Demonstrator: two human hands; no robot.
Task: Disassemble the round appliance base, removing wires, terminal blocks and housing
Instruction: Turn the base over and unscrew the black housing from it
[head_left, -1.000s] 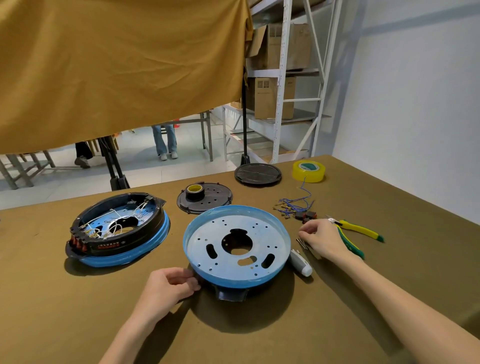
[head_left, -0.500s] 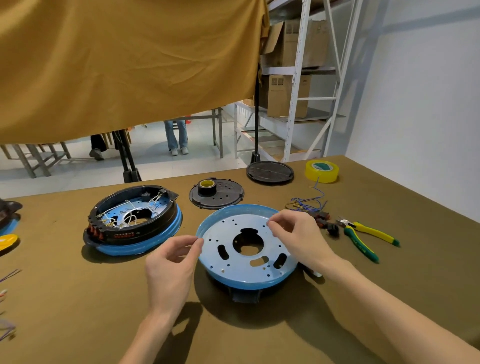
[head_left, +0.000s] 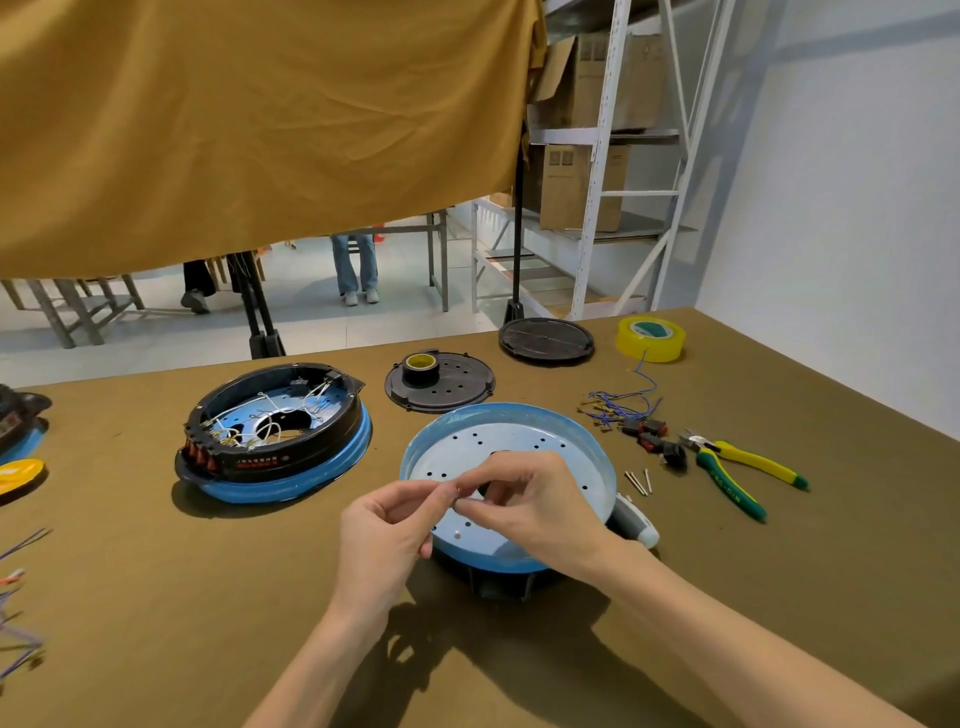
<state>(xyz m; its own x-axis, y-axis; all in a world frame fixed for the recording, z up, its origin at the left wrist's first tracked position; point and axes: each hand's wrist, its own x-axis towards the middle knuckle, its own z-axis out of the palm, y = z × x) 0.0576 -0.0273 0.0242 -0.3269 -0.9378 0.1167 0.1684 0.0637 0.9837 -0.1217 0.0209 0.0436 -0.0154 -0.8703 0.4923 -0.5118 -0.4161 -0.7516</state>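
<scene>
A stripped blue round base plate (head_left: 561, 447) with many small holes lies in front of me on the olive table. Above its near left part my left hand (head_left: 387, 530) and my right hand (head_left: 530, 506) meet fingertip to fingertip, both pinching one small piece (head_left: 457, 500) too tiny to identify. To the left stands a second blue base (head_left: 291, 483) that carries its black housing (head_left: 332, 415), white wires (head_left: 260, 421) and red terminal blocks (head_left: 200, 452).
Right of the plate lie loose screws (head_left: 639, 480), a grey-white screwdriver handle (head_left: 636, 525), yellow-green pliers (head_left: 737, 467), blue wires (head_left: 618, 405) and small switches (head_left: 649, 434). Behind are two black discs (head_left: 457, 387) (head_left: 545, 338) and yellow tape (head_left: 649, 338). More wires (head_left: 21, 644) lie at the left edge.
My right hand left the screws beside the screwdriver and came over the plate. My left hand let go of the plate's rim and rose to meet it; both now pinch a small piece.
</scene>
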